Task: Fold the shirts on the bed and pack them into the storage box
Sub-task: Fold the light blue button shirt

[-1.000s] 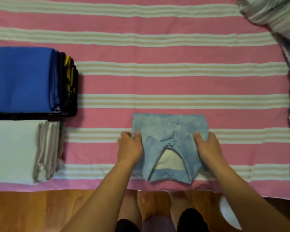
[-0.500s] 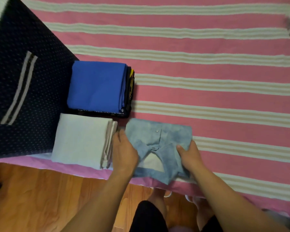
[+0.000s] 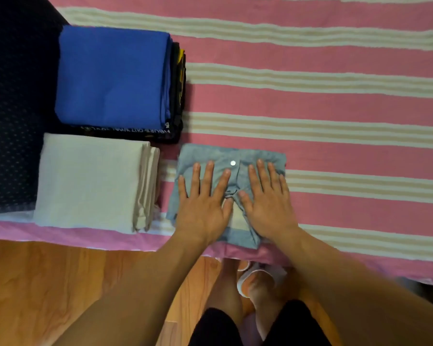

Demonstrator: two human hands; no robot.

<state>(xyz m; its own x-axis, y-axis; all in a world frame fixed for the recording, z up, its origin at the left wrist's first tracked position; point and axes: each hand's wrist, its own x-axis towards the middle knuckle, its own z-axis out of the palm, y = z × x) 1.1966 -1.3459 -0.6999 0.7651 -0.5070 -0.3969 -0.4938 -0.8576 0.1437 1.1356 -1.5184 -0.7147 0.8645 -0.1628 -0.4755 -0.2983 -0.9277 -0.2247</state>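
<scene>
A folded light-blue collared shirt [image 3: 231,156] lies near the bed's front edge, collar toward me. My left hand [image 3: 204,201] and my right hand [image 3: 266,201] press flat on it, fingers straight and spread. Just left of it sits a pile of folded white and beige shirts [image 3: 90,181]. Behind that pile is a stack topped by a folded blue shirt [image 3: 113,76] with black garments under it. The dark navy dotted storage box [image 3: 10,121] stands at the far left.
The pink bedspread with white and tan stripes [image 3: 310,101] stretches to the right and back. Wooden floor [image 3: 60,283] runs along the bed's front edge, where my legs and slippers stand.
Both hands held the blue shirt by its sides and moved it left beside the white pile. Now they have released it and lie flat on top of it.
</scene>
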